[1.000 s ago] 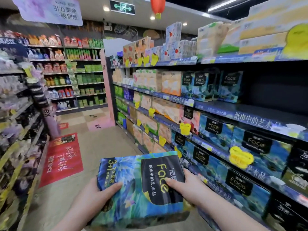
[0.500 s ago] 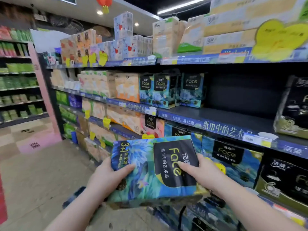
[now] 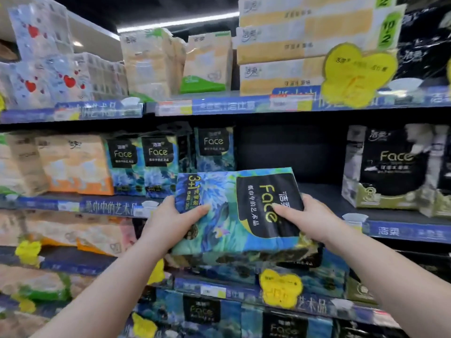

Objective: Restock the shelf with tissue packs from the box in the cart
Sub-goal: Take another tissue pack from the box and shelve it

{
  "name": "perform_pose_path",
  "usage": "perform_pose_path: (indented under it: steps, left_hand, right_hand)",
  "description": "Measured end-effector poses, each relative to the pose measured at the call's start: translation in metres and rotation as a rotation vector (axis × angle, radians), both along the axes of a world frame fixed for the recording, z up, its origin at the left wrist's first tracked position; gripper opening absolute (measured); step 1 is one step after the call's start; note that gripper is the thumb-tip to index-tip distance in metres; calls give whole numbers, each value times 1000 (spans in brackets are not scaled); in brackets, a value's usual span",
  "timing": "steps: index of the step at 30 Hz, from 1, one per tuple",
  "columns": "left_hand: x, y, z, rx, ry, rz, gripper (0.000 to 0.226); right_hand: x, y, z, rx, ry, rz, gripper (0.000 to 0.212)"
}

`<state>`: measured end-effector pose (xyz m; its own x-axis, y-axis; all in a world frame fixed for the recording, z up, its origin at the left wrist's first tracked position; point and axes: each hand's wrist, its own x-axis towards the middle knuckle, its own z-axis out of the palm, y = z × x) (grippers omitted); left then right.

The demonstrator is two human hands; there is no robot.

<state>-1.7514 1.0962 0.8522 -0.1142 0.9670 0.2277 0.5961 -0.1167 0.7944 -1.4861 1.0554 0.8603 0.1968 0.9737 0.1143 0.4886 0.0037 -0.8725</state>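
We grip the tissue pack (image 3: 240, 211) at both ends, left hand (image 3: 170, 223) and right hand (image 3: 307, 218) clasped, before the shelf gap (image 3: 288, 152) just beyond. Advise turning it upright, label outward.

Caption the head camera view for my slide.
Both hands, left hand and right hand, hold a blue Face tissue pack before the shelf gap.

A: Where does the camera sit?
B: There is one head view, close to the shelf (image 3: 402, 230), facing it squarely and tilted slightly down.
A: How near?
B: At arm's reach; both forearms enter from below the shelf edge.
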Motion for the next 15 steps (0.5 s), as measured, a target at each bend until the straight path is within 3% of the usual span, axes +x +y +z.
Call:
perform_pose_path:
  steps: [2, 6, 10, 15]
  left_hand:
    - [12, 30, 9, 9, -8, -41, 52]
    - [33, 87, 22, 56, -34, -97, 63]
    - [52, 135, 28, 89, -88, -84, 37]
    - [68, 190, 23, 106, -158, -75, 53]
  right_hand:
    - [9, 19, 7, 19, 18, -44, 43]
    - [29, 66, 21, 88, 25, -84, 47]
    - [45, 119, 28, 127, 89, -37, 46]
    - [64, 183, 23, 181, 95, -6, 41]
